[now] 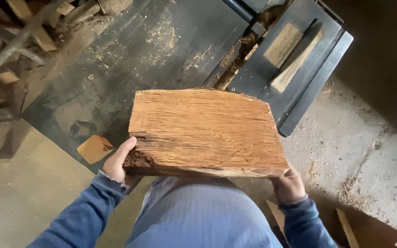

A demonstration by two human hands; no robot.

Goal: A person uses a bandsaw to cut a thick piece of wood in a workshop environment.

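Slab (205, 133), thick reddish rough-sawn wood, is held flat above the person's lap, at the near edge of the dark saw table (161, 41); left hand (118, 160) grips its near left corner, thumb curled up the broken end, other fingers hidden beneath; right hand (289, 186) clasps the near right corner from below, fingers out of sight under the slab; blue sleeves run back from both. Beyond the slab, two pale offcuts (286, 55) lie on the table's right wing; a small tan block (95, 148) sits just left of the slab; scrap pile (28, 27), far left, is cut off.
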